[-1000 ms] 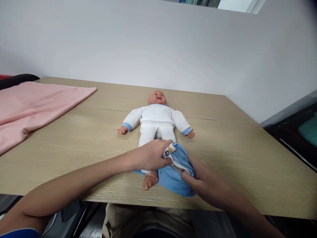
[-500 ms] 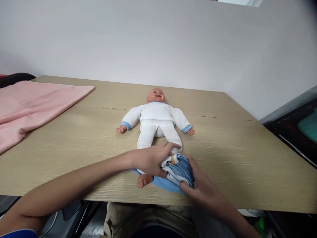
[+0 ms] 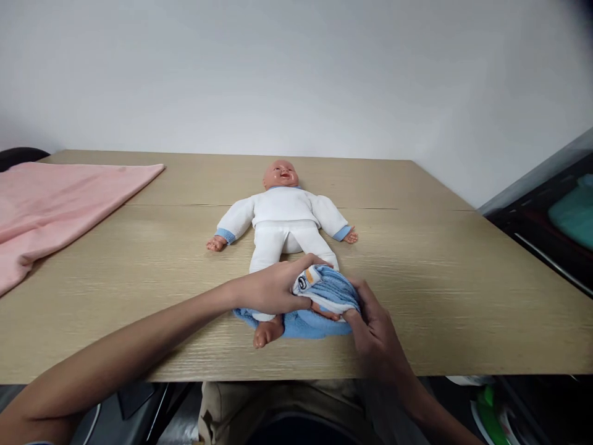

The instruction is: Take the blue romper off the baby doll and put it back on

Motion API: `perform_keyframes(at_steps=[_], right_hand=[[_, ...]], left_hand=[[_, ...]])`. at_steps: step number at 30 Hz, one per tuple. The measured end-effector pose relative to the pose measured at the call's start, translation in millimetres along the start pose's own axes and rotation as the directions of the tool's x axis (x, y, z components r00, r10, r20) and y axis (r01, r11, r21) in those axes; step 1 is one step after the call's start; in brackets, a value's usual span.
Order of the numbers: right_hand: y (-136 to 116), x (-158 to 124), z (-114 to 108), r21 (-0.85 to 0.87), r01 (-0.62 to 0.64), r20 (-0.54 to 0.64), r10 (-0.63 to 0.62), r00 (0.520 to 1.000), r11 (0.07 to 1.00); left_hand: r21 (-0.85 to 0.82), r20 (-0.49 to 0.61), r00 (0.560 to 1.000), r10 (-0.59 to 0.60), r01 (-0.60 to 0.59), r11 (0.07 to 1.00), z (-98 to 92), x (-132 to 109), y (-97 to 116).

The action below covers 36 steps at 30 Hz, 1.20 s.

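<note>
A baby doll (image 3: 287,207) with a white cloth body and blue cuffs lies on its back, feet toward me. Blue and white pants (image 3: 336,290), bunched up and marked with an eye and an orange patch, surround the doll's foot on the right. My left hand (image 3: 280,285) is closed on their left edge, thumb below and fingers partly hidden behind the cloth. From the other side, my right hand (image 3: 373,321) pinches the right edge. More blue cloth lies flat under the doll's legs. The doll's other foot (image 3: 267,332) sticks out bare at the left.
A pink cloth (image 3: 69,216) is spread over the left part of the wooden table (image 3: 445,290). At the right edge is a dark object with something teal (image 3: 574,210) on it. A pale wall (image 3: 278,74) rises behind the table.
Both hands have raised the bunched pants slightly and drawn them over the doll's right-side foot, whose toes now show through the opening. The view has shifted a little.
</note>
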State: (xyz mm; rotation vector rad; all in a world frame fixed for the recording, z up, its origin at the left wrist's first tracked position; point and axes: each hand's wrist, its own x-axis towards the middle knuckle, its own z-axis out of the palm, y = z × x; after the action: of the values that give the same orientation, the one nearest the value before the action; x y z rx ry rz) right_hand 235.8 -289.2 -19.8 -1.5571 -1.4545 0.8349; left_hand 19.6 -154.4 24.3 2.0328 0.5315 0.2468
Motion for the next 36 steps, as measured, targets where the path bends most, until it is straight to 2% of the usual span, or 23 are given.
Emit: perform_keyframes(at_steps=[3,8,13,17,21,23,26,28,30,33,36], right_hand=[[-1,8,-1,0.121,-0.007,0.044,0.002,0.999,0.993],[-1,19,2,0.237,-0.040,0.006,0.040,0.999,0.971],[9,17,5,0.255,-0.014,0.017,0.010,1.000,0.967],[14,10,7,0.224,0.115,-0.031,-0.111,0.993,0.968],[17,13,1,0.078,0.296,-0.110,-0.287,0.952,0.952],[21,22,-8,0.086,0.300,-0.054,-0.296,0.954,0.950],[28,46,-27,0.157,0.157,0.179,-0.184,0.967,0.975],[30,63,-40,0.170,0.043,0.345,-0.101,0.933,0.984],[26,77,-50,0.145,-0.019,0.465,-0.051,0.884,0.989],[14,89,-60,0.083,0.011,0.568,-0.057,0.821,0.996],[2,94,-62,0.049,0.111,0.591,-0.118,0.798,0.993]], left_hand=[[-0.011,-0.029,0.997,-0.071,0.070,0.997,1.0,1,2],[-0.074,-0.064,0.994,-0.089,0.084,0.994,-0.3,2,2],[-0.249,-0.032,0.999,-0.027,0.018,0.968,-8.6,4,-6],[-0.343,-0.009,1.000,-0.019,0.015,0.939,-10.6,8,-13],[-0.317,-0.063,0.997,0.043,-0.060,0.946,-11.3,12,-15],[-0.247,-0.064,0.993,0.102,-0.115,0.962,-14.9,13,-16],[-0.154,0.038,0.993,0.114,-0.107,0.982,-22.4,15,-20],[-0.106,0.097,0.992,0.085,-0.074,0.992,-25.8,15,-22],[-0.051,0.098,0.993,0.073,-0.068,0.996,-26.6,14,-19],[0.063,0.026,0.998,0.061,-0.063,0.996,-26.3,6,-9],[0.199,-0.056,0.998,0.013,-0.001,0.980,-29.1,-8,5]])
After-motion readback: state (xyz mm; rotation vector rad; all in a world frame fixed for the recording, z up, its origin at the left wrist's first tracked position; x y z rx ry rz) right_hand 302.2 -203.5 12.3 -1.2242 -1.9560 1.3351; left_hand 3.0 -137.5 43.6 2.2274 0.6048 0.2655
